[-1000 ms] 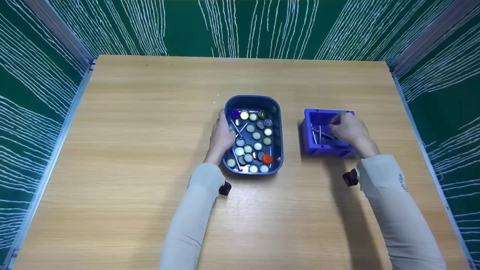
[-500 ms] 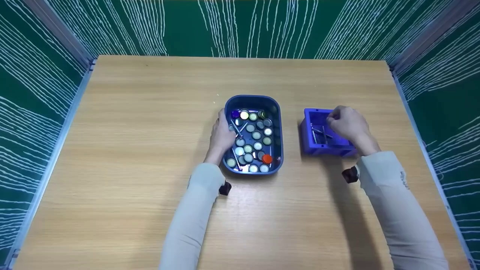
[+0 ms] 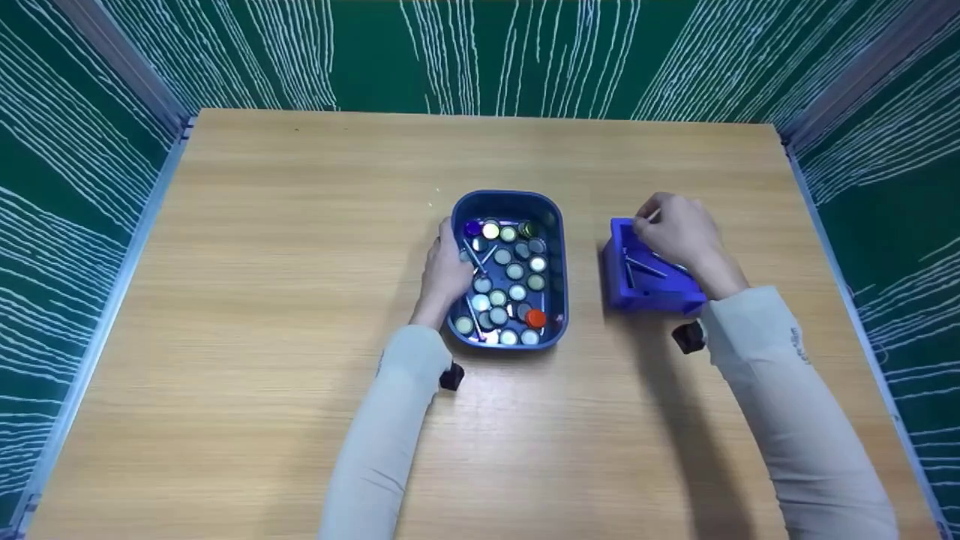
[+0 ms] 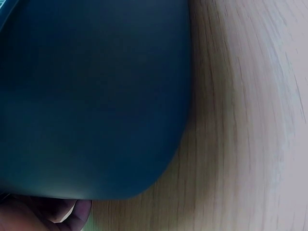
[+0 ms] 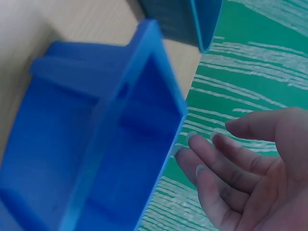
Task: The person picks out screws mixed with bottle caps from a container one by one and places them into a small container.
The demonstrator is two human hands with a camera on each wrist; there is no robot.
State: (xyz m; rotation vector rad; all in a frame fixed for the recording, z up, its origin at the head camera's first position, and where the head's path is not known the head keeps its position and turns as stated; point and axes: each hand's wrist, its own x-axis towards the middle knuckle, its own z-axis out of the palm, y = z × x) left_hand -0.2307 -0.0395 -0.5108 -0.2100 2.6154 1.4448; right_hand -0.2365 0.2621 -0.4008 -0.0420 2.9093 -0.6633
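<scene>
In the head view we see one dark blue rectangular tray with rounded corners (image 3: 506,204), standing on a pale wooden table (image 3: 285,262). It looks smooth and slightly glossy. Inside we count one orange cap (image 3: 535,319), one violet cap (image 3: 472,228), more than twenty round pale caps (image 3: 514,271) and at least three thin silvery metal pins (image 3: 473,256). The left hand (image 3: 444,270) grips the tray's left wall. To the right of the tray, apart from it, stands one blue-violet rectangular plastic bin (image 3: 652,301), with at least two similar metal pins (image 3: 645,267) inside. The right hand (image 3: 682,232) is above this bin.

In the left wrist view we see the tray's outer wall, plain and dark, with a few fingers in the lower corner.

In the right wrist view the right hand is relaxed, fingers softly bent, thumb apart, near the bin's rim.
</scene>
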